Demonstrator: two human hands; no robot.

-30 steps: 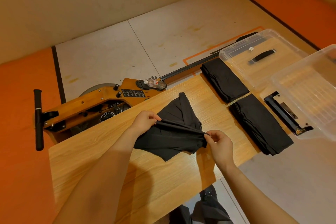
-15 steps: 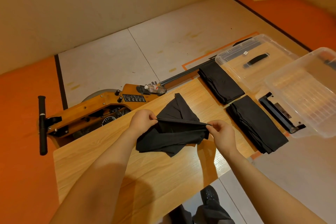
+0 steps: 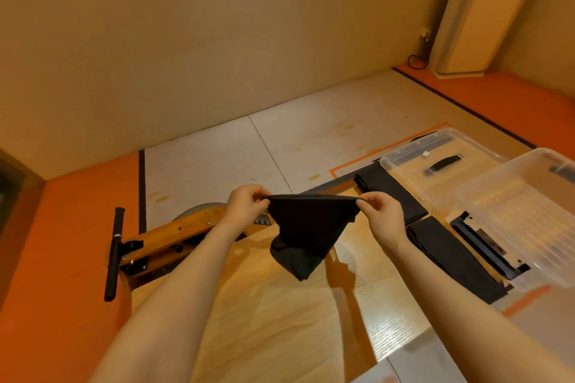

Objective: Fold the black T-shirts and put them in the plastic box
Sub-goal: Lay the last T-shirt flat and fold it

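Fingers of the left hand and right hand pinch the top edge of a black T-shirt, stretched between them and hanging above the wooden table, with two folded black T-shirts and the clear plastic box to the right.

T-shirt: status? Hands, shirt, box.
Left hand and right hand pinch T-shirt, held up, unfolded. Two folded stacks beside the plastic box. Nothing blocking.
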